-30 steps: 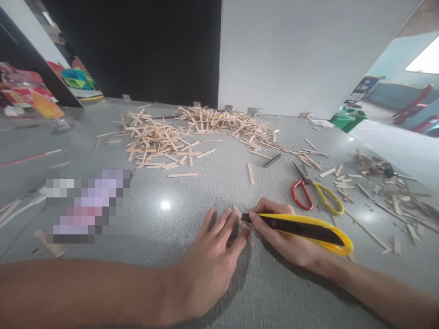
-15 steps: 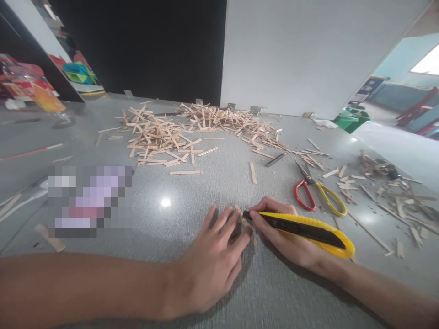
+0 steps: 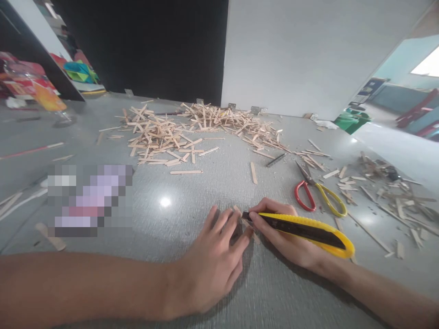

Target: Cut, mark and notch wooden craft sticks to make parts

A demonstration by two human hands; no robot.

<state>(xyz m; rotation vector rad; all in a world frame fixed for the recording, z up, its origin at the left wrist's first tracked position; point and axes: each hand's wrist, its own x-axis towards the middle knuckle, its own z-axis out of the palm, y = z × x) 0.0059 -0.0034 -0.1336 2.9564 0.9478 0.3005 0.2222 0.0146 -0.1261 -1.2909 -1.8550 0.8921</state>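
Note:
My right hand is closed around a yellow and black box cutter, its dark tip angled down to the left against a small wooden craft stick. My left hand lies palm down beside it, thumb and fingertips pressing that stick to the grey table. Part of the stick is hidden under the fingers and the cutter tip. To the right of my right hand lie scissors with one red and one yellow handle. A single craft stick rests just beyond my hands.
Heaps of craft sticks spread along the back near a black and white panel. Cut scraps litter the right side. A slim dark tool lies by the scissors. At far left stands a bottle with an orange label; a blurred purple item lies nearer.
The craft stick's near end has swung slightly to the right under my fingers. Both hands and the cutter stay almost in place.

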